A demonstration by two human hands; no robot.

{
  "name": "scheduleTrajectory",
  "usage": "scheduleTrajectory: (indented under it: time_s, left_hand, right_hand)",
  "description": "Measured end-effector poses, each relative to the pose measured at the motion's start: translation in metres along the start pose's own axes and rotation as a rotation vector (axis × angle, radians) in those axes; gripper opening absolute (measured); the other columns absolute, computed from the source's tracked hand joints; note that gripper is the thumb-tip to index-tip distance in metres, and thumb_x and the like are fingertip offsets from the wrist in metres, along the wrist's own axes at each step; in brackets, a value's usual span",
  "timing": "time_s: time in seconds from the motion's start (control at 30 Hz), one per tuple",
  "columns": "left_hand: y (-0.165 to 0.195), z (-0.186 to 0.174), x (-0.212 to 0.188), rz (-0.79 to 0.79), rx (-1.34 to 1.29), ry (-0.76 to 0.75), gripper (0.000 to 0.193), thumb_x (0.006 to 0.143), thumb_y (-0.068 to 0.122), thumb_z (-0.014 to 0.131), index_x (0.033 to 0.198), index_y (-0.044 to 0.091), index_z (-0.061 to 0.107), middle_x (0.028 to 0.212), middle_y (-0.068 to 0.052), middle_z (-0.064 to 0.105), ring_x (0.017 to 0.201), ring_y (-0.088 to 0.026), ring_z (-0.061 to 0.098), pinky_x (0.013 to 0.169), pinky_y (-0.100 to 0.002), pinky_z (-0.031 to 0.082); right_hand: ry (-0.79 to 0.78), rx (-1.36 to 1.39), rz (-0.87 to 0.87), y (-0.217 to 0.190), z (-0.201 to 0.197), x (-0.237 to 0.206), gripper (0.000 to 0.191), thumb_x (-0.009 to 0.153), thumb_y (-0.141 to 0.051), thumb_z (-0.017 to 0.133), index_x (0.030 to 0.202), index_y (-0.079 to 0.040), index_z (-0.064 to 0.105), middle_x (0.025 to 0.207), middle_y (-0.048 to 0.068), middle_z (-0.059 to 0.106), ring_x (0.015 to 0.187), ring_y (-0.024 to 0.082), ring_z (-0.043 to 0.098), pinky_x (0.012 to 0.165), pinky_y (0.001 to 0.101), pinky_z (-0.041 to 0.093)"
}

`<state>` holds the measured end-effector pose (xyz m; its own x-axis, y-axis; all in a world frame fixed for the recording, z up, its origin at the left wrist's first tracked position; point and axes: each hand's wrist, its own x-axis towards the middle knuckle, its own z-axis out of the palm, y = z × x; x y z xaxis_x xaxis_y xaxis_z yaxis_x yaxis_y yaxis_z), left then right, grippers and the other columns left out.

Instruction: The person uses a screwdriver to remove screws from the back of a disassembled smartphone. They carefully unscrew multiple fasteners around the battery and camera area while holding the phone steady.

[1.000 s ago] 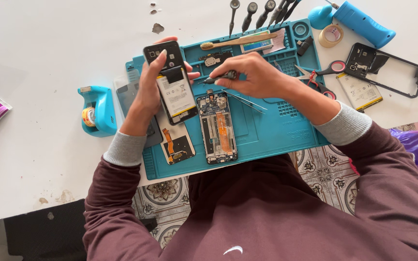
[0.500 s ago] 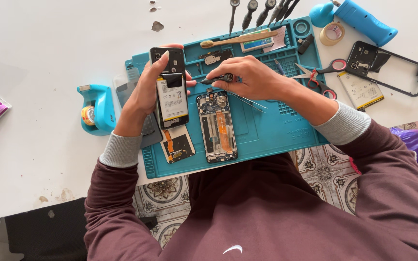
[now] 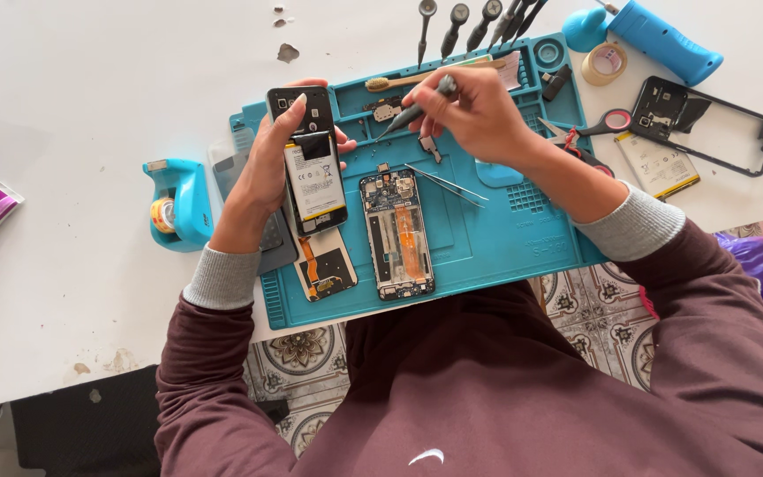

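Since a moment ago: opened phone (image 3: 311, 168) lifted a little and turned more upright in view; screwdriver (image 3: 417, 110) raised off the blue mat (image 3: 505, 230) to hover near its top tray. Judged as a shift from working on the mat to readying the held phone.

Left hand (image 3: 267, 172) clasped around the opened phone, battery side showing, held above the mat's left edge. Long axis running nearly straight away from the wearer, camera end farthest.

Right hand (image 3: 479, 115) pinched around the screwdriver; tip aimed left and slightly down toward the phone, handle end up and right.

Second bare phone frame (image 3: 396, 234) flat on the mat, lengthwise alike. Tweezers (image 3: 443, 183) just beside it. Tape dispenser (image 3: 178, 203) left of mat.
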<state>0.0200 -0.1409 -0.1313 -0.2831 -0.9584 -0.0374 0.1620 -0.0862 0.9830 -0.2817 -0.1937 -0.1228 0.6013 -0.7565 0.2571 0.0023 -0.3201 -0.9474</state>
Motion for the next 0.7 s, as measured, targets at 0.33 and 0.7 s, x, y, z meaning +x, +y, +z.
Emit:
scheduleTrajectory:
  time_s: [0.33, 0.7]
  left_hand:
    - [-0.007, 0.017, -0.01, -0.022, -0.317, -0.217, 0.089, 0.098, 0.068, 0.041, 0.158, 0.003, 0.041, 0.113, -0.027, 0.071, 0.094, -0.036, 0.075, 0.075, -0.046, 0.068]
    - [-0.002, 0.032, -0.023, -0.197, -0.506, -0.355, 0.089, 0.101, 0.069, 0.03, 0.161, 0.003, 0.036, 0.122, -0.032, 0.067, 0.091, -0.04, 0.075, 0.075, -0.048, 0.067]
  right_hand:
    - [-0.023, 0.378, 0.064, -0.002, 0.004, -0.001, 0.037, 0.115, -0.032, 0.052, 0.124, 0.002, 0.062, 0.1, 0.018, 0.073, 0.086, 0.019, 0.075, 0.072, 0.0278, 0.062]
    - [-0.066, 0.409, -0.025, -0.005, 0.009, 0.001, 0.034, 0.116, -0.028, 0.051, 0.125, 0.003, 0.06, 0.103, 0.02, 0.072, 0.088, 0.02, 0.074, 0.072, 0.0288, 0.062]
